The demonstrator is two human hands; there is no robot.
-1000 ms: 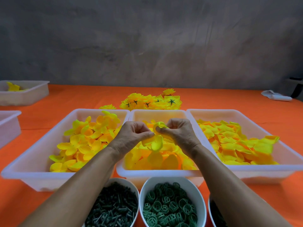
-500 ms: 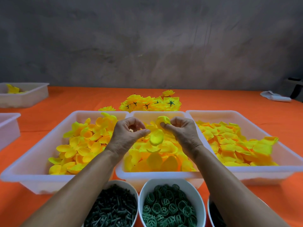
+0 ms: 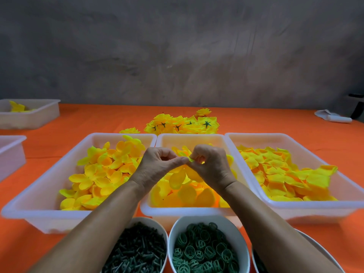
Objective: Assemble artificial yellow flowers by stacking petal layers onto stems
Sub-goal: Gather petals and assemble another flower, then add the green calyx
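Head view: I log the left hand (image 3: 157,168) and right hand (image 3: 211,166), fingertips meeting, both pinching one yellow petal layer (image 3: 178,178) above the middle tray (image 3: 189,210). Its top is hidden by fingers. A third bowl (image 3: 315,243), near right, is cut off, contents unreadable.

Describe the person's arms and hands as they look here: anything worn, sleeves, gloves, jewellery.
Both forearms are bare from the bottom edge of the picture to the wrists; no sleeve shows. The left hand and the right hand wear no gloves. No ring, watch or bracelet shows on the sides facing the camera. The fingernails that show look short and unpainted. No tape or bandage is visible.
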